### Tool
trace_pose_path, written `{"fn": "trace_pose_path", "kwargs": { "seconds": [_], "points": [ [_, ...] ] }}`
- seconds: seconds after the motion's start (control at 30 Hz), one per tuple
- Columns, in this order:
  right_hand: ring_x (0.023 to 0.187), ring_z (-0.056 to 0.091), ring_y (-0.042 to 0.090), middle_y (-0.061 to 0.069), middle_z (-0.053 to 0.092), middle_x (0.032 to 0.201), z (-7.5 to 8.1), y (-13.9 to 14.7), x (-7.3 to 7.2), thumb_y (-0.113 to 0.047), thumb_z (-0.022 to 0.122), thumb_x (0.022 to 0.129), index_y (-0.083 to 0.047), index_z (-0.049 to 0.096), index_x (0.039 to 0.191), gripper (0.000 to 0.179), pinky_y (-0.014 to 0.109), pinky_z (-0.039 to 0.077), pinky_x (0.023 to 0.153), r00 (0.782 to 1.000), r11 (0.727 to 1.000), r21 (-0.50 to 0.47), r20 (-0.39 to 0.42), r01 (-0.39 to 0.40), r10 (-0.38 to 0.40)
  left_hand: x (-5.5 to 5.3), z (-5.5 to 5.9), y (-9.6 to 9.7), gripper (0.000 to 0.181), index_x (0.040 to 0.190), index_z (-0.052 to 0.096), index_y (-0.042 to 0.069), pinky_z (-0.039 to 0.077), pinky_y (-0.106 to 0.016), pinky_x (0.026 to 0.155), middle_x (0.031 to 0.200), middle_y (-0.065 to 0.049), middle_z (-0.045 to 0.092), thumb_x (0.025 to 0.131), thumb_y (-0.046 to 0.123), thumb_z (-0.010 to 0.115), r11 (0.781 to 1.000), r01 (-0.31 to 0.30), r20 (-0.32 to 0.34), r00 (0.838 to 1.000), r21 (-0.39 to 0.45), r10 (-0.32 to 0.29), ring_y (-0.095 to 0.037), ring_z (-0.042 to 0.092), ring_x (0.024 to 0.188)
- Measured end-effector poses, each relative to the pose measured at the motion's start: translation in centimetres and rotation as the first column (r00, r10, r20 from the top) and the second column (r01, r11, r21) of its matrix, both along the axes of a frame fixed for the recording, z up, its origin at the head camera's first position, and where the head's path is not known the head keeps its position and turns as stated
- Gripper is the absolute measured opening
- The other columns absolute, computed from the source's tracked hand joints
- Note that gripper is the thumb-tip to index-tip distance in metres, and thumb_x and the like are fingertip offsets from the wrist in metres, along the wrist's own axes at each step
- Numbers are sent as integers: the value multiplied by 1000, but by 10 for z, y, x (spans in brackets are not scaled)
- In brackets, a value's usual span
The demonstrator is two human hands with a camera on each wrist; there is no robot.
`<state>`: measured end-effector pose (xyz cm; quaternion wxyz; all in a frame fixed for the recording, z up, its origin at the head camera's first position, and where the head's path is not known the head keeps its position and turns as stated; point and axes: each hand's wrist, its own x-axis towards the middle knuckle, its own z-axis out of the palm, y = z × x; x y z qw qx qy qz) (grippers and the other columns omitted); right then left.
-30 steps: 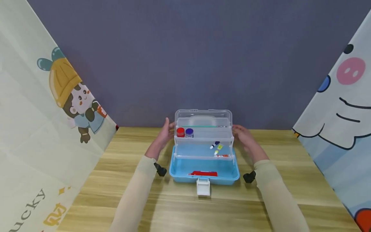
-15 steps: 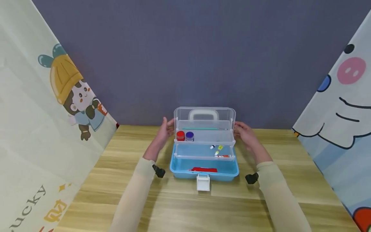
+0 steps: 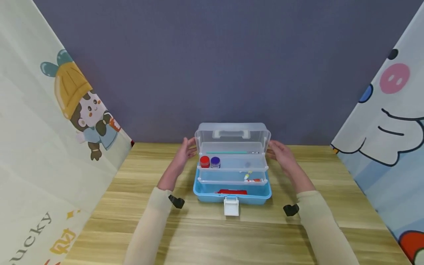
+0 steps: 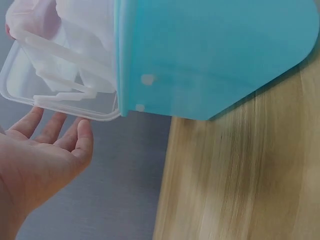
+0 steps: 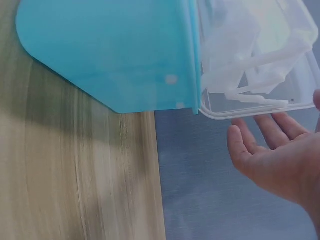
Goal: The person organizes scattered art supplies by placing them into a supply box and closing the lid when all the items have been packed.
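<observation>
A light-blue storage box (image 3: 212, 199) stands with its clear lid (image 3: 233, 127) raised and the tiers of clear trays (image 3: 232, 170) spread. My left hand (image 3: 183, 156) is at the lid's left side, fingers loosely bent; in the left wrist view its fingertips touch the lid's rim (image 4: 80, 114). Mirroring it, my right hand (image 3: 284, 158) has its fingertips at the rim (image 5: 250, 113) on the other side. On the trays lie a green paintbrush (image 3: 228, 152), a red-lidded jar (image 3: 204, 162), a purple-lidded jar (image 3: 215, 162) and small tubes (image 3: 255, 180). A red tube-like item (image 3: 232, 191) lies in the base.
The box's white latch (image 3: 231, 207) hangs down at the front. Under it is a wooden table (image 3: 212, 235), with a dark grey-blue wall (image 3: 212, 66) just behind. Printed curtains flank both sides (image 3: 39, 154).
The lid has tilted forward and its handle has come round toward the front. The trays have moved forward and lower. Both hands have followed at the lid's sides.
</observation>
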<state>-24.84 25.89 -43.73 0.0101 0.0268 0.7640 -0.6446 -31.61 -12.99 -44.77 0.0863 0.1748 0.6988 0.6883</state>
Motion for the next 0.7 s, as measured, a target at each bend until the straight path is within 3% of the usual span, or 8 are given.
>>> {"fn": "trace_pose_path", "kwargs": {
  "seconds": [0.23,0.47,0.7],
  "points": [
    [132,40,41,26,35,148,2,-5,10,-53,37,101,3,28,149,74,52,34,108,1000,999,-42,-24,19,-20,9,5,-1,80,149,34,0,34,-50,109,150,-20,36,100,62,22,1000,1,-15,1000,-15,-1,-39,41,132],
    [132,38,43,28,35,148,3,-9,12,-52,29,103,6,28,149,73,53,34,108,997,998,-51,-57,39,-42,17,8,-1,63,150,31,2,32,-53,109,154,-19,30,106,45,20,996,37,-39,998,-76,-40,-41,36,135],
    [132,40,41,28,38,146,9,-15,21,-56,30,101,5,31,148,77,53,35,107,996,998,-15,-56,63,-64,25,9,-1,65,147,37,-1,33,-53,109,151,-19,35,105,48,27,995,1,-56,998,-95,-6,-40,39,133]
  ]
}}
